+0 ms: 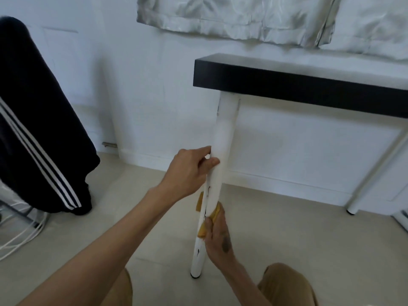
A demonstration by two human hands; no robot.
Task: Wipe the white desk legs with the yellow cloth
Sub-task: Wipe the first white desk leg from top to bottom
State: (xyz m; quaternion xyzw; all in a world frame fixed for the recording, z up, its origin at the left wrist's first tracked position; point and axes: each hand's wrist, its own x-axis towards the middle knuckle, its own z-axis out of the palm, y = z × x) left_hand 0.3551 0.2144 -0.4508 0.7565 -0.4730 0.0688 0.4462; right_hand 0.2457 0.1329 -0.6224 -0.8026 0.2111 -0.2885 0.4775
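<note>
A white round desk leg point(221, 138) runs down from the black desktop point(309, 85) to the tiled floor in the middle of the view. My left hand point(189, 171) grips the leg at mid-height, fingers wrapped around its left side. Lower down, my right hand point(217, 237) presses the yellow cloth point(202, 231) around the leg; the cloth shows on both sides of it. The leg's lower part carries dark scuff marks. A second white leg point(373, 173) slants down at the far right.
Dark trousers with white stripes point(39, 133) hang at the left over white cables point(19, 239) on the floor. A white wall and skirting stand behind the desk. Silver cloth point(242, 16) hangs at the top. My knees in tan trousers point(287, 286) are at the bottom.
</note>
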